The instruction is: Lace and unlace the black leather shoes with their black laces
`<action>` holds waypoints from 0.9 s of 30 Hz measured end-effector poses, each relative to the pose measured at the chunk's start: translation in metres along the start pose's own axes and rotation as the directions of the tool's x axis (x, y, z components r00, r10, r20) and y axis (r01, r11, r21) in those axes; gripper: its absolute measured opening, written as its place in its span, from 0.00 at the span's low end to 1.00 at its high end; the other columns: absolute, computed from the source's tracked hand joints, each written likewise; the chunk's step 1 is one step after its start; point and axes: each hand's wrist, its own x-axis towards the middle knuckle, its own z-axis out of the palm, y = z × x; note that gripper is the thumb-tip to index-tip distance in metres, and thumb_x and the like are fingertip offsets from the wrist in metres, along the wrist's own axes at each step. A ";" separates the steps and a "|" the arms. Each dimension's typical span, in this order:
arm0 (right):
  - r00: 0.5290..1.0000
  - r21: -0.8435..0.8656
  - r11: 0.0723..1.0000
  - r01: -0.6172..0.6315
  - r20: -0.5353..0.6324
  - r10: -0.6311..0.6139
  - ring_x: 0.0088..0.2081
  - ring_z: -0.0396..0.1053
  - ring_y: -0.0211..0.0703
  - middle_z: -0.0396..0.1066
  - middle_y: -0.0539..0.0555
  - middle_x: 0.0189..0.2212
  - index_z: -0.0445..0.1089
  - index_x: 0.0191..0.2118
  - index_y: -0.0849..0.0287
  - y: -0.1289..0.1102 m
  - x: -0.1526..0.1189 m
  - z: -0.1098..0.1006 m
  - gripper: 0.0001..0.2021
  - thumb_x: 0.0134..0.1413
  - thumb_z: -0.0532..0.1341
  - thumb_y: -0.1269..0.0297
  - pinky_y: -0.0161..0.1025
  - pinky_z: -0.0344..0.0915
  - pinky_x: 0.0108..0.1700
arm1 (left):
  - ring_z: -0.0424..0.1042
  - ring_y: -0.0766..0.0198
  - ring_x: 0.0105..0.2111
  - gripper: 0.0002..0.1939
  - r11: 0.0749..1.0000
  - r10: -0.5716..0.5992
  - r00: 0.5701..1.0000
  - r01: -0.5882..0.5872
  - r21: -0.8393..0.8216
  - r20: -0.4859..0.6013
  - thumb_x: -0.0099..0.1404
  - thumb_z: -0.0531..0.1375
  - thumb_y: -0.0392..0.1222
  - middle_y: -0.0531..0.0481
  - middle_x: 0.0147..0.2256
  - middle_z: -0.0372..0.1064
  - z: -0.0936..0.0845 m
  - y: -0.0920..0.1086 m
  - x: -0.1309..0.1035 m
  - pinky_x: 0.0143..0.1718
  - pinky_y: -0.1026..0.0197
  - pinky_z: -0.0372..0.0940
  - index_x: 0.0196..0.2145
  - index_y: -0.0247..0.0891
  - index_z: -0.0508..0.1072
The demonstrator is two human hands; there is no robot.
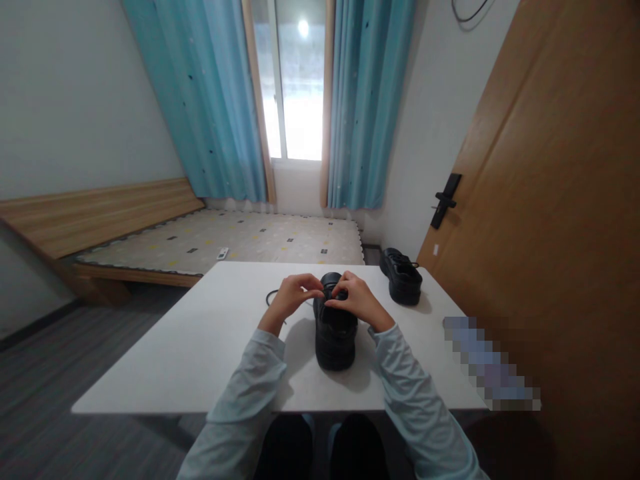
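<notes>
A black shoe [336, 340] stands on the white table in front of me, its heel end toward me and its toe pointing away. Both hands meet over its lacing. From the left, my left hand [297, 295] pinches at the lacing with thumb and fingers. My right hand [358, 297] reaches in from the right, its fingers curled and pinching at the same spot. A loose black shoelace [271, 296] loops onto the table by my left hand. The fine detail between the fingertips is too small to make out clearly.
A second black shoe [401, 277] stands at the table's far right corner. The white table [200, 347] reaches close to a wooden door [550, 200] on the right. A blurred, pixelated item lies along the right edge. Beyond stands a bed [260, 237] with a small white object.
</notes>
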 end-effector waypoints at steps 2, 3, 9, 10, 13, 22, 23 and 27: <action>1.000 0.002 1.000 -0.001 0.004 0.001 0.33 0.64 0.39 0.62 0.50 0.30 0.75 0.26 0.60 0.000 0.000 0.000 0.08 0.38 0.71 0.63 0.36 0.61 0.36 | 0.71 0.63 0.27 0.09 0.999 0.015 0.999 -0.016 0.035 0.039 0.50 0.66 0.46 0.49 0.25 0.75 0.001 0.001 -0.001 0.28 0.64 0.62 0.26 0.38 0.77; 1.000 0.002 1.000 -0.002 0.006 0.002 0.33 0.64 0.39 0.62 0.51 0.30 0.75 0.26 0.60 0.000 0.000 0.000 0.08 0.38 0.71 0.63 0.36 0.61 0.36 | 0.71 0.63 0.26 0.08 0.999 0.019 0.998 -0.021 0.048 0.054 0.50 0.66 0.46 0.50 0.24 0.75 0.002 0.002 -0.001 0.28 0.64 0.62 0.25 0.38 0.77; 1.000 -0.008 1.000 0.009 0.017 -0.009 0.34 0.65 0.40 0.62 0.51 0.30 0.75 0.27 0.60 0.001 0.000 0.000 0.08 0.39 0.71 0.63 0.36 0.61 0.37 | 0.71 0.63 0.26 0.08 0.997 0.019 0.998 -0.022 0.067 0.055 0.51 0.65 0.45 0.50 0.24 0.75 0.002 0.002 -0.001 0.28 0.64 0.62 0.25 0.38 0.77; 1.000 -0.008 1.000 0.011 0.018 -0.010 0.34 0.64 0.40 0.62 0.51 0.30 0.75 0.27 0.60 0.001 0.000 0.001 0.08 0.40 0.71 0.63 0.36 0.61 0.37 | 0.71 0.63 0.26 0.08 0.997 0.022 0.998 -0.026 0.070 0.054 0.52 0.65 0.46 0.50 0.25 0.75 0.002 0.002 -0.001 0.28 0.64 0.62 0.25 0.38 0.77; 1.000 -0.006 1.000 0.018 0.019 -0.018 0.34 0.64 0.40 0.62 0.51 0.30 0.76 0.28 0.60 0.003 0.000 0.001 0.08 0.39 0.71 0.63 0.36 0.61 0.37 | 0.71 0.63 0.26 0.08 0.996 0.030 0.998 -0.035 0.080 0.060 0.52 0.64 0.46 0.50 0.24 0.75 0.002 0.000 -0.001 0.29 0.64 0.62 0.25 0.38 0.77; 0.998 0.097 0.995 0.005 0.060 -0.010 0.32 0.64 0.37 0.62 0.51 0.30 0.77 0.31 0.60 -0.001 -0.002 -0.008 0.06 0.43 0.65 0.74 0.35 0.62 0.37 | 0.72 0.62 0.27 0.08 0.996 0.026 0.998 -0.031 0.083 0.054 0.51 0.66 0.46 0.50 0.24 0.75 0.003 0.000 -0.002 0.29 0.64 0.63 0.24 0.39 0.77; 0.998 0.097 0.995 0.004 0.056 -0.009 0.32 0.64 0.37 0.62 0.50 0.30 0.77 0.30 0.60 -0.001 -0.002 -0.008 0.06 0.43 0.65 0.74 0.34 0.62 0.36 | 0.72 0.62 0.27 0.08 0.996 0.024 0.998 -0.028 0.081 0.056 0.51 0.66 0.46 0.50 0.24 0.75 0.003 0.000 -0.002 0.29 0.64 0.63 0.24 0.39 0.77; 0.999 0.067 0.998 0.000 0.049 -0.003 0.32 0.64 0.37 0.63 0.51 0.30 0.77 0.30 0.60 -0.003 -0.002 -0.006 0.06 0.43 0.64 0.74 0.35 0.62 0.37 | 0.72 0.63 0.26 0.07 0.999 0.014 0.997 -0.018 0.048 0.077 0.50 0.67 0.44 0.50 0.25 0.75 0.004 0.001 -0.002 0.28 0.64 0.63 0.25 0.38 0.77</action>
